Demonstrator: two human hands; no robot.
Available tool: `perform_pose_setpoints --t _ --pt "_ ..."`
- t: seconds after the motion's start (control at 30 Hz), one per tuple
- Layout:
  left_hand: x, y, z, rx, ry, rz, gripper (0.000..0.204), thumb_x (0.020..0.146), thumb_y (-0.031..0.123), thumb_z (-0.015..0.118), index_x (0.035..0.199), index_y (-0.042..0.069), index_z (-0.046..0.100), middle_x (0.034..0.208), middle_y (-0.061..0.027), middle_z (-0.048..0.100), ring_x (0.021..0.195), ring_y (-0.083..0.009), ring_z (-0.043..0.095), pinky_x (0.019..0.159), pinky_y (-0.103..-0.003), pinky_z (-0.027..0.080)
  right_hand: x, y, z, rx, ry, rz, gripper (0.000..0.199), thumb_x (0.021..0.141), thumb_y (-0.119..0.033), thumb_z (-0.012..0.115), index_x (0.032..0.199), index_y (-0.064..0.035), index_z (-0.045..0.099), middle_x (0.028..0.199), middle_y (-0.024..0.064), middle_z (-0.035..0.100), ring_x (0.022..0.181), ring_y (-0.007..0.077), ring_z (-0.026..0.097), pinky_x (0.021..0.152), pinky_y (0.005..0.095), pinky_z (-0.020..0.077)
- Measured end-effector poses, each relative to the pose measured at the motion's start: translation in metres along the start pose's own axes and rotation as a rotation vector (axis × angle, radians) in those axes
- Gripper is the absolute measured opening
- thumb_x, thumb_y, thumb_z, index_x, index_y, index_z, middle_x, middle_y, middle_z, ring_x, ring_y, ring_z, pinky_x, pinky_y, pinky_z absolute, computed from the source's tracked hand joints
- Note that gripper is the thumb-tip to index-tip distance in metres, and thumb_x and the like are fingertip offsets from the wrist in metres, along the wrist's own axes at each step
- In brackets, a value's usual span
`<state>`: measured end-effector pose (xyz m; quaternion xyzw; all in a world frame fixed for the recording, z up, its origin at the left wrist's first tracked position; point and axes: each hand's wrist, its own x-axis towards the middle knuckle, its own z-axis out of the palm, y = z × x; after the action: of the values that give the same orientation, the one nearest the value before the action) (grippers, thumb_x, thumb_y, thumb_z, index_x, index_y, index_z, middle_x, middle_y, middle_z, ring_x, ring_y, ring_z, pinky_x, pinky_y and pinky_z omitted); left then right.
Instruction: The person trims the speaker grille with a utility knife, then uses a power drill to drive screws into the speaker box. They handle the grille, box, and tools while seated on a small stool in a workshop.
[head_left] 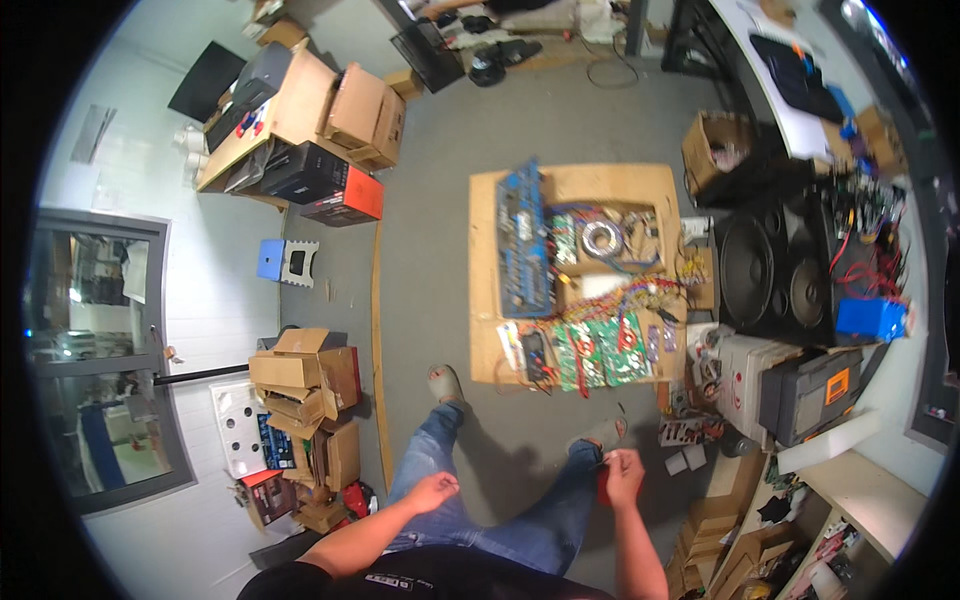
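- Both hands above jeans-clad legs, nearer than the low wooden worktop (484, 280) and apart from it.
- Right hand (624, 478) by the right leg: grip with thumb and fingertips seemingly together; cannot tell if clamped on anything.
- Small red item (604, 490) just left of the right palm, nearer than the fingertips, long axis seemingly near to far; touching or merely behind, cannot tell. Right hand much closer to it than left.
- Left hand (433, 492) above the left leg: fingers loosely curled, contents impossible to tell.
- Far from the right hand, along the worktop's near edge: green circuit boards (602, 352), dark meter (537, 357) just left.
- Farther, at left: long blue panel (525, 245).
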<state>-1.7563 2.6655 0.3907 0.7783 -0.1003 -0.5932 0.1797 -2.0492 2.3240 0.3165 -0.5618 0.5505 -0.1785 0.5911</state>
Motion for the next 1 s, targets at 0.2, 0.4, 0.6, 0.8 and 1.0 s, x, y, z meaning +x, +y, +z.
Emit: perform_pose_setpoints --t 0.2,0.4,0.6,0.8,1.0 --pt "0.041 -0.074 -0.217 -0.029 0.276 0.193 0.020 0.101 0.019 0.067 0.114 0.004 0.065 0.096 -0.0069 0.073 0.088 -0.0153 0.071 0.080 -0.032 0.057 -0.055 -0.158 0.224 0.064 -0.008 0.025 0.012 0.102 -0.010 0.063 0.102 0.0012 0.066 0.080 0.0045 0.068 0.072 0.0095 0.065 0.067 0.0255 0.0530" --pt "0.007 -0.088 -0.426 -0.604 0.529 0.159 0.014 0.096 0.012 0.069 0.106 0.003 0.069 0.086 -0.0027 0.070 0.076 -0.0127 0.065 0.070 -0.028 0.052 -0.032 -0.339 0.405 -0.262 -0.289 -0.220 0.018 0.100 -0.015 0.068 0.110 -0.0015 0.074 0.073 0.0042 0.068 0.063 0.0088 0.060 0.060 0.0282 0.0499" --pt "0.028 -0.079 -0.524 -0.595 0.599 0.132 0.016 0.097 0.015 0.064 0.106 0.003 0.069 0.085 -0.0022 0.069 0.076 -0.0119 0.065 0.069 -0.027 0.052 0.032 -0.410 0.456 -0.320 -0.213 -0.257 0.023 0.101 -0.018 0.066 0.109 0.0009 0.074 0.078 0.0080 0.073 0.070 0.0131 0.067 0.068 0.0303 0.0531" --pt "0.090 0.013 -0.552 -0.178 0.386 0.335 0.028 0.094 0.024 0.073 0.113 0.003 0.069 0.097 -0.0120 0.075 0.095 -0.0231 0.072 0.085 -0.035 0.055 0.112 -0.457 0.489 -0.363 -0.074 -0.296 0.019 0.099 -0.020 0.069 0.104 -0.0027 0.076 0.074 0.0090 0.070 0.065 0.0137 0.060 0.065 0.0324 0.0510" --pt "0.213 0.110 -0.661 0.079 0.347 0.316 0.028 0.095 0.025 0.072 0.113 0.003 0.069 0.103 -0.0137 0.075 0.096 -0.0249 0.072 0.090 -0.037 0.056 0.262 -0.529 0.550 -0.391 -0.078 -0.314 0.023 0.097 -0.024 0.071 0.100 -0.0012 0.074 0.064 0.0099 0.061 0.057 0.0159 0.054 0.059 0.0348 0.0474"
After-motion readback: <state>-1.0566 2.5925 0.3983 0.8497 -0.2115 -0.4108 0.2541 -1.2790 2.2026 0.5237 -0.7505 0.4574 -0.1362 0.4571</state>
